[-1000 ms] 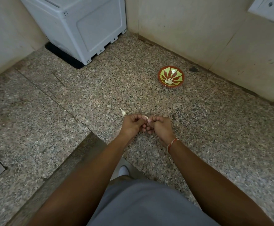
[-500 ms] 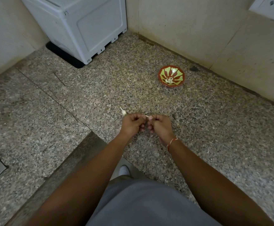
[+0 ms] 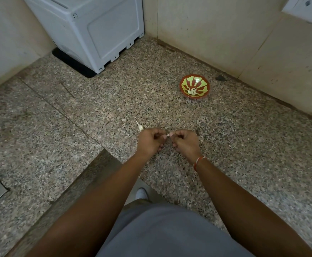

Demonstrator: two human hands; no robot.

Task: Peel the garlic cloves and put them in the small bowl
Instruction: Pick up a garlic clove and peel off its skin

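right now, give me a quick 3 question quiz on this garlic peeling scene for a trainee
1. True or false: the small bowl already has pale garlic pieces in it.
2. Multiple choice: where does the loose garlic clove lie? A) in the bowl B) on the granite counter just beyond the left hand C) on the white appliance
3. Fill in: the small pale piece of garlic is pinched between the left hand and the ____ hand.

Key: 1 true; 2 B; 3 right
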